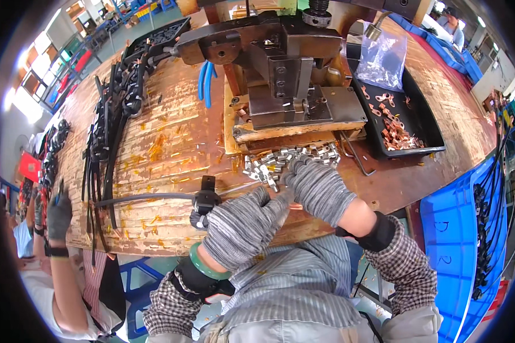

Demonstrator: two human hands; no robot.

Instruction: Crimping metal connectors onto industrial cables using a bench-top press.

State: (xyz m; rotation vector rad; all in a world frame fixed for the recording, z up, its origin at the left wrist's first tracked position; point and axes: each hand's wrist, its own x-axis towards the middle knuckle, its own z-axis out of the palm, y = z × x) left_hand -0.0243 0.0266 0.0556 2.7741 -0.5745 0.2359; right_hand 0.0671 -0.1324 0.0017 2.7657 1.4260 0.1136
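Observation:
My left hand (243, 226), in a grey knit glove, is closed at the table's front edge. A dark cable (146, 198) with a black plug (206, 199) runs up to it, and its fingers wrap over the part beyond the plug. A small coppery tip (295, 206) shows between my two hands. My right hand (320, 187), gloved alike, has its fingers bent together at the edge of a pile of silver cable lugs (269, 163). What its fingertips hold is hidden. Behind the pile stands a dark metal press (292, 86) on a wooden base.
A black tray (423, 114) with copper lugs and a clear plastic bag (381, 60) sits right of the press. A hex key (357, 155) lies near it. Bundled black cables (111, 120) lie at left. Blue bin (449, 228) at right; a co-worker's gloved hand (58, 217) at far left.

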